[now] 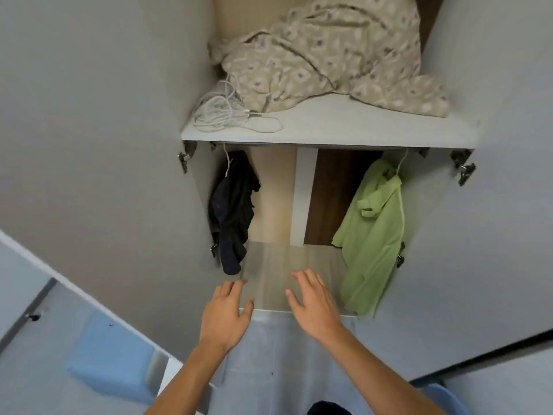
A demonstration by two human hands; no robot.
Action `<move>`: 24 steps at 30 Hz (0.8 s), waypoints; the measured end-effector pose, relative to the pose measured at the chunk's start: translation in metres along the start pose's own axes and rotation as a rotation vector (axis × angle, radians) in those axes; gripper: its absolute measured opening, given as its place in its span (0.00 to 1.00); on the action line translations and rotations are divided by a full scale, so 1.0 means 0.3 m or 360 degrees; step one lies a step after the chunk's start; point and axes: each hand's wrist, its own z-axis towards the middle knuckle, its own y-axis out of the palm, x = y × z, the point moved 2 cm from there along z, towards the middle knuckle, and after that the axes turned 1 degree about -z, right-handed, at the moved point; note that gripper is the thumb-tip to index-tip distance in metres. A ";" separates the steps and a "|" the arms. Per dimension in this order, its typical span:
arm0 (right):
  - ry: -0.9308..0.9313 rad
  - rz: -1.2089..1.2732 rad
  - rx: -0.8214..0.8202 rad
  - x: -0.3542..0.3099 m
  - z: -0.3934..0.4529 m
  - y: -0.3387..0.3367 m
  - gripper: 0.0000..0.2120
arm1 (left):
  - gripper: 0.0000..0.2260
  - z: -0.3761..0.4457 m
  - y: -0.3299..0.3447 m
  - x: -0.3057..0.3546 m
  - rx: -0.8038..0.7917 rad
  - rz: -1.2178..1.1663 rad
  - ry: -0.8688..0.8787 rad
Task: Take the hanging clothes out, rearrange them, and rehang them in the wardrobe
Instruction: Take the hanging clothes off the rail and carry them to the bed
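The wardrobe stands open in front of me. A dark navy garment [232,214] hangs on a white hanger at the left end of the rail. At the right end, a light green shirt [372,238] hangs on another white hanger. My left hand [226,314] and my right hand [314,304] reach forward side by side over the front edge of the wardrobe floor [278,262], fingers spread and holding nothing. Both hands lie below and between the two garments, touching neither.
A shelf [329,127] above the rail carries a crumpled patterned cloth [329,52] and a coil of white cable [227,112]. The left door [98,145] and the right door [502,205] stand wide open. A blue object [110,354] lies on the floor at lower left.
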 end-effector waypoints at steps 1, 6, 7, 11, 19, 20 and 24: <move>0.0040 0.0006 0.0037 0.031 0.021 -0.018 0.18 | 0.19 0.042 0.012 0.020 -0.0015 0.0002 0.0032; 0.0207 -0.0015 0.0173 0.217 0.177 -0.090 0.18 | 0.20 0.298 0.080 0.129 -0.0073 0.0070 0.0120; 0.0231 -0.0024 0.0196 0.259 0.215 -0.107 0.18 | 0.20 0.352 0.092 0.153 -0.0065 0.0085 0.0123; 0.0315 -0.0119 0.0289 0.428 0.374 -0.196 0.18 | 0.21 0.549 0.132 0.237 -0.0067 0.0170 0.0097; 0.0583 -0.0322 0.0566 0.722 0.622 -0.461 0.23 | 0.21 0.807 0.226 0.416 -0.0120 0.0192 0.0104; 0.0633 -0.0323 0.0603 0.755 0.642 -0.489 0.24 | 0.22 0.830 0.237 0.435 -0.0125 0.0192 0.0127; 0.0876 -0.0166 0.0562 0.876 0.705 -0.545 0.29 | 0.22 0.922 0.258 0.464 -0.0172 0.0208 0.0182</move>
